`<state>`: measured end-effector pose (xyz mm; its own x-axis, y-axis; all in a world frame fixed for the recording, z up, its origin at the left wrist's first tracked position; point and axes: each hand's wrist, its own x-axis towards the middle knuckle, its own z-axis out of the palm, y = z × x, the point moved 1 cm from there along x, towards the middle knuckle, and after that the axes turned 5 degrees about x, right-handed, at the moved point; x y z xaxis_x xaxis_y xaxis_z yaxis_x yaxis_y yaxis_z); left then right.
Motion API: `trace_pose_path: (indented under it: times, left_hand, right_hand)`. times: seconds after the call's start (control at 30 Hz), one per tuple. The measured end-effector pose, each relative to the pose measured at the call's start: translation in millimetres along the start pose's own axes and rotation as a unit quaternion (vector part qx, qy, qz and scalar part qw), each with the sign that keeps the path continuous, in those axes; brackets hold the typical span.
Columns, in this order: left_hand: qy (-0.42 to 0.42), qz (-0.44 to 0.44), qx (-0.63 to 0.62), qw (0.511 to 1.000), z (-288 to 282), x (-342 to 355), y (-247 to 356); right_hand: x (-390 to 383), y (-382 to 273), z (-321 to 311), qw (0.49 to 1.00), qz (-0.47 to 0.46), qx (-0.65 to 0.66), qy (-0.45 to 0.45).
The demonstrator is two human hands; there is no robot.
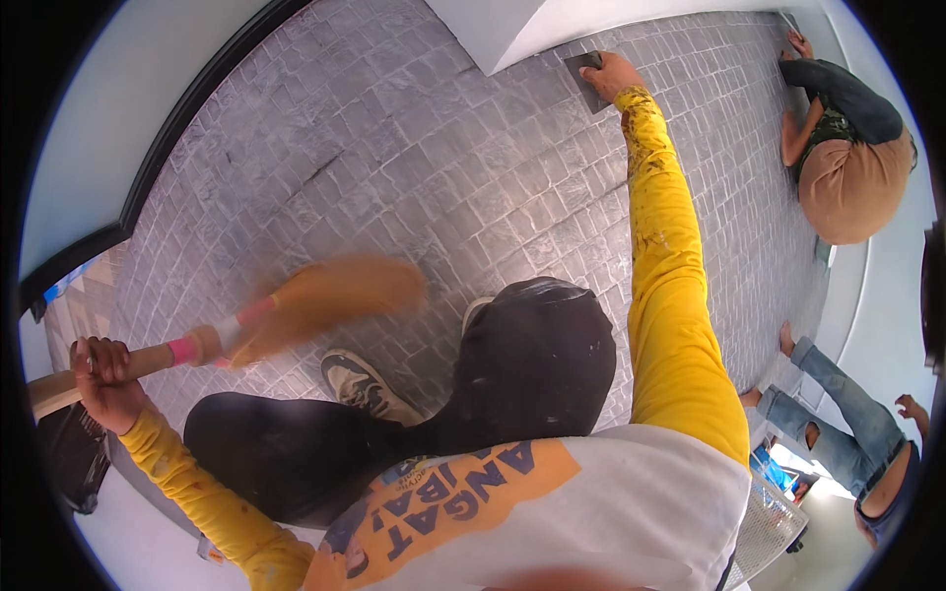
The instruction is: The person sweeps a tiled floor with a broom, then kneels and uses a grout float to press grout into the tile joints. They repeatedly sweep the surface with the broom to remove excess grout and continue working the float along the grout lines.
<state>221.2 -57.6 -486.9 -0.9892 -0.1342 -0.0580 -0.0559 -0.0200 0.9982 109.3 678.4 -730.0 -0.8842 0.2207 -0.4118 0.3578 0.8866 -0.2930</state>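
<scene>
Wrapped around the wooden handle of a broom, my left hand (106, 384) is closed at the lower left. The tan bristle head of the broom (335, 295) is smeared by motion just above the floor, beyond my shoe; pink bands circle its neck. My right arm, in a stained yellow sleeve, stretches far forward. At its end my right hand (615, 76) grips a thin dark grey rectangular plate (589, 91), at the floor near a white wall corner. Whether the plate has a handle is hidden by my fingers.
Grey stone-patterned floor (394, 187) spreads ahead, bounded by a white wall corner (493, 44) and a black-edged wall at left. One person (852, 167) crouches at the far right; another in torn jeans (828, 424) is nearer. A black bag (74, 458) lies below my left hand.
</scene>
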Motion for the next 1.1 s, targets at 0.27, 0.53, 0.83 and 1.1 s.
trace_pose_path:
  times: [0.27, 0.53, 0.83, 1.1]
  left_hand:
    - [0.001, 0.007, -0.002, 1.0, -0.3, -3.1, 1.3]
    - [-0.006, 0.008, -0.003, 1.0, 6.4, 1.6, 0.8]
    - [-0.051, 0.042, -0.024, 0.997, -9.5, -16.4, 3.3]
    - [-0.016, 0.02, -0.006, 1.0, -8.6, -5.7, 1.0]
  right_hand:
    - [-33.2, -39.5, 26.5, 0.988, -0.011, -0.144, 0.051]
    - [-8.0, -59.9, 40.7, 0.968, -0.081, -0.23, 0.064]
    - [-15.6, 5.9, 10.1, 0.989, 0.027, 0.142, 0.044]
    - [29.9, 41.9, 3.0, 0.993, -0.022, 0.113, 0.036]
